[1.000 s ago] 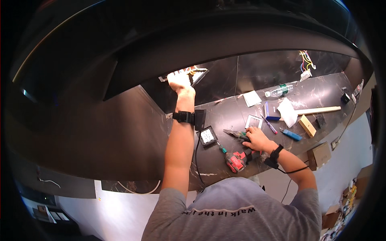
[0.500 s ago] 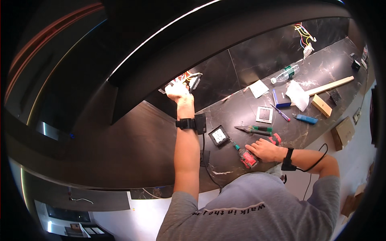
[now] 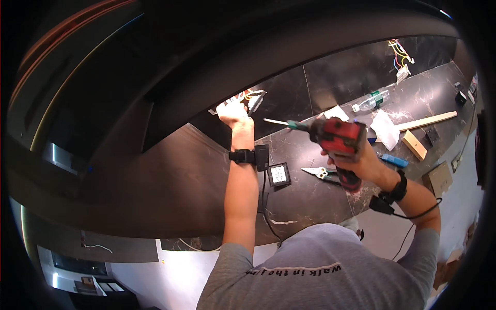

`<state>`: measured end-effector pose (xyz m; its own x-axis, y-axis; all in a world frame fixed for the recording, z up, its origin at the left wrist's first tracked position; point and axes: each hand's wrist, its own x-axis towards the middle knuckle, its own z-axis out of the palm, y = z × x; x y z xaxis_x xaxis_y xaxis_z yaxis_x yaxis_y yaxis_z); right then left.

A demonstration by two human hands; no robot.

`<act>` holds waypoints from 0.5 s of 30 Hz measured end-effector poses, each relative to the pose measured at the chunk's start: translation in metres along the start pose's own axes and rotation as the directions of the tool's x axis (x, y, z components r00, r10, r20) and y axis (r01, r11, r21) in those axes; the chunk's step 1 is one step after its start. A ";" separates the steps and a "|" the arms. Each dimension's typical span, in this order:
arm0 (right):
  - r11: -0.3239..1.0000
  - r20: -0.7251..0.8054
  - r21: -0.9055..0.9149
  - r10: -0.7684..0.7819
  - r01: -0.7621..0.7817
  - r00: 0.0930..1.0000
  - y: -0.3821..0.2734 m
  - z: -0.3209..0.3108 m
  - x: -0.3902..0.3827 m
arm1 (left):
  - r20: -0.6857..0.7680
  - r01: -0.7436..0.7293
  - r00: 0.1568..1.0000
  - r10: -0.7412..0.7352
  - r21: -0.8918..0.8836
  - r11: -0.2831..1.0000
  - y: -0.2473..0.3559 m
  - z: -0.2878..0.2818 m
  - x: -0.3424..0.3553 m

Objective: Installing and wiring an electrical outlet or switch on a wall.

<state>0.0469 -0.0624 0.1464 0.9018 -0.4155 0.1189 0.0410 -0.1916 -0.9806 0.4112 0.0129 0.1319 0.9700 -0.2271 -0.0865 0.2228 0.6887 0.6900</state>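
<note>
In my right hand [image 3: 356, 157] is a red and black cordless drill [image 3: 338, 137], raised above the dark marble counter. A long screwdriver bit [image 3: 277, 122] points left from it, toward the wall. My left hand [image 3: 232, 111] is up at the wall, its fingers closed around a black-edged outlet panel [image 3: 256, 103] with coloured wires [image 3: 248, 93] behind it. Bright light washes out those fingers. Under my left wrist, toward the right, lies a square black outlet module [image 3: 279, 175]. Pliers [image 3: 321, 173] with pale jaws lie below the drill, partly hidden by it.
Further right on the counter are a plastic bottle [image 3: 371, 100], a white bag [image 3: 385, 129], a wooden stick [image 3: 429, 120], a small tan box [image 3: 414, 145] and a blue utility knife [image 3: 393, 159]. More wires [image 3: 400, 56] hang from the back wall. A dark shelf edge [image 3: 310, 49] overhangs the wall.
My right hand has lifted the drill off the counter and swung it up, its bit now toward the wall. My left hand stays at the outlet panel.
</note>
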 end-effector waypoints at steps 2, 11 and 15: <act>0.887 0.068 -0.358 -0.286 0.291 0.956 -0.020 0.013 0.037 | 0.128 -0.017 0.992 0.016 -0.001 1.000 0.000 -0.048 0.047; 0.965 0.028 -0.221 -0.140 0.143 0.990 -0.048 0.042 0.097 | 0.113 -0.026 0.993 0.036 -0.091 0.995 0.002 -0.004 0.002; 0.947 0.061 -0.266 -0.169 0.179 0.984 -0.047 0.048 0.106 | 0.175 -0.018 0.984 0.044 -0.151 0.988 -0.003 -0.024 0.021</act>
<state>0.1612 -0.0543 0.1976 0.9067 -0.3218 0.2726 0.0858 -0.4922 -0.8663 0.4330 0.0223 0.1111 0.9469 -0.3134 0.0712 0.2178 0.7885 0.5751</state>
